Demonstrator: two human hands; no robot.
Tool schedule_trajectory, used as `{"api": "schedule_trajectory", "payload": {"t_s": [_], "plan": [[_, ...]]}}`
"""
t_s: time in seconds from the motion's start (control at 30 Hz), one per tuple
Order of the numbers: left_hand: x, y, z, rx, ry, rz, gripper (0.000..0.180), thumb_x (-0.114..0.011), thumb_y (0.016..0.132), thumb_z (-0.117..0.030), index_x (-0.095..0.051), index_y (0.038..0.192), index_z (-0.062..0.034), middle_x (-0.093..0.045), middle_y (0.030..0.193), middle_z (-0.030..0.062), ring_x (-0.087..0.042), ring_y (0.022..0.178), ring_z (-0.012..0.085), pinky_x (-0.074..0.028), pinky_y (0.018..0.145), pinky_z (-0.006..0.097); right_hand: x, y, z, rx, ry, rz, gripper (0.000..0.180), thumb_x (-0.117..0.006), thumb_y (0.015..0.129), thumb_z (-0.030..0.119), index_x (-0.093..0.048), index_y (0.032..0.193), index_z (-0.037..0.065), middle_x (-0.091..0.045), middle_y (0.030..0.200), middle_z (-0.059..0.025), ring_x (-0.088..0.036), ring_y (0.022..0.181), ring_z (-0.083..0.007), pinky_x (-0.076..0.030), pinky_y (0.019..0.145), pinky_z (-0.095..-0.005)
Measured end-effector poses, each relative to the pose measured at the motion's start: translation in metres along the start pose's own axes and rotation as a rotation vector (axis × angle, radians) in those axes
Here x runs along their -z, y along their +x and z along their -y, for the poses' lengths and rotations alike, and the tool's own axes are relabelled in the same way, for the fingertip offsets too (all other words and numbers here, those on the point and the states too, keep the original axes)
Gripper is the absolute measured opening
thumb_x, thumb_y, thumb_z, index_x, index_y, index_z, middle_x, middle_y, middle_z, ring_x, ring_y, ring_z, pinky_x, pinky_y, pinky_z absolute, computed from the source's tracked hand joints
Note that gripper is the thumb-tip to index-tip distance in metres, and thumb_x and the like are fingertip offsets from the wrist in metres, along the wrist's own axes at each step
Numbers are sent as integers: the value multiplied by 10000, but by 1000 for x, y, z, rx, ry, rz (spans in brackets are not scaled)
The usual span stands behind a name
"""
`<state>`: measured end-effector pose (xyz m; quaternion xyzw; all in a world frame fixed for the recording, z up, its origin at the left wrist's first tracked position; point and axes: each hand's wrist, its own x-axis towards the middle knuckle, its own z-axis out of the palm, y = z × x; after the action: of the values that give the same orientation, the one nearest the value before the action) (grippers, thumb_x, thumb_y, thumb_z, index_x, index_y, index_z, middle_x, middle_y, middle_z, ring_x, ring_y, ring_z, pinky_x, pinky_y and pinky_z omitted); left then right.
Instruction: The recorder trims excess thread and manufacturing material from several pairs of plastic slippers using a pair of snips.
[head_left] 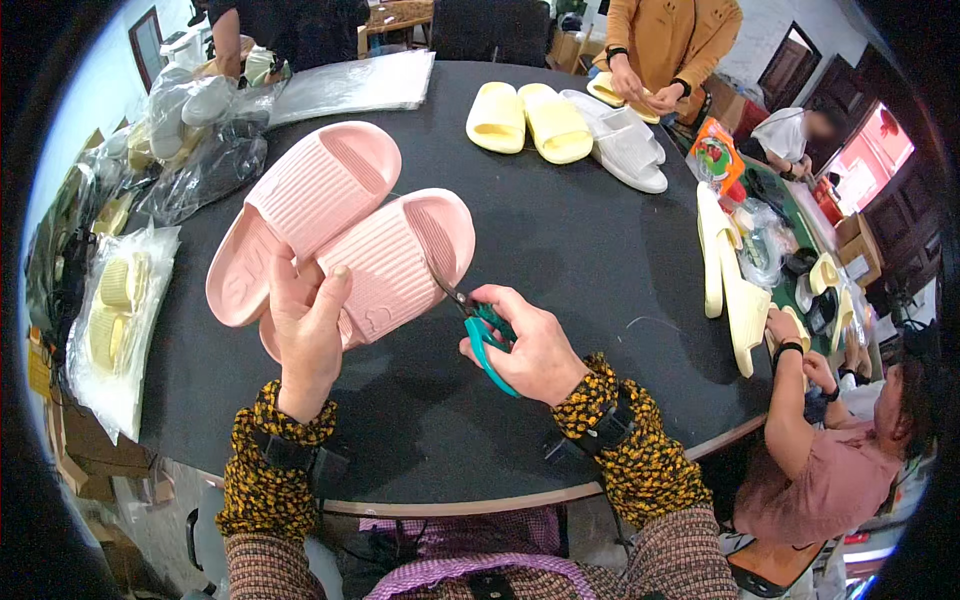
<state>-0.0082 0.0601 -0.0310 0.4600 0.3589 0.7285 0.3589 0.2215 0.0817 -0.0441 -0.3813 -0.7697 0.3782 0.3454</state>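
Observation:
Two pink ribbed slide slippers lie side by side, angled toward the upper right. My left hand (305, 325) grips the nearer pink slipper (385, 265) by its strap edge, thumb on top. The other pink slipper (310, 195) rests just beyond it, touching. In my right hand (530, 345) are small scissors (485, 345) with teal handles. Their dark blades reach the edge of the nearer slipper's strap; whether they are parted is hard to make out. My fingers are wrapped round the handles.
On the dark table (560, 420) stand yellow slippers (525, 120) and grey slippers (620, 140) at the back. Bagged slippers (120, 310) and clear plastic sheets (355, 85) lie left and far left. Cream slippers (735, 285) line the right edge, where co-workers handle other slippers.

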Motion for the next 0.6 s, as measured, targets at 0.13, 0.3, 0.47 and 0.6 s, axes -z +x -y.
{"api": "schedule_trajectory", "payload": {"t_s": [0.13,0.3,0.47,0.6], "plan": [[-2,0,-1,0,19,-3,534,-493,910,20,-217,1366,44,-496,1284,215,-498,1195,236,-371,1006,329,1,0,1,48,-37,-25,476,-730,780,213,-496,1154,35,-635,921,-160,-656,772,-247,-521,669,-346],[-1,0,0,0,7,15,540,-496,910,17,-213,1369,44,-488,1289,219,-496,1196,240,-376,1004,330,0,0,-2,47,-24,-12,472,-728,784,214,-490,1148,30,-638,892,-164,-661,764,-258,-522,660,-351],[-2,-1,2,10,9,5,546,-499,908,20,-212,1372,46,-476,1297,223,-491,1200,241,-378,1004,336,0,1,1,26,-16,-1,467,-725,789,211,-489,1149,28,-640,903,-170,-663,767,-261,-521,668,-353],[-2,-1,4,4,-2,23,554,-494,901,36,-206,1375,50,-474,1297,225,-489,1200,244,-384,999,336,1,0,-2,47,7,-8,462,-723,791,208,-491,1147,26,-642,900,-170,-665,770,-259,-519,671,-353]]}}
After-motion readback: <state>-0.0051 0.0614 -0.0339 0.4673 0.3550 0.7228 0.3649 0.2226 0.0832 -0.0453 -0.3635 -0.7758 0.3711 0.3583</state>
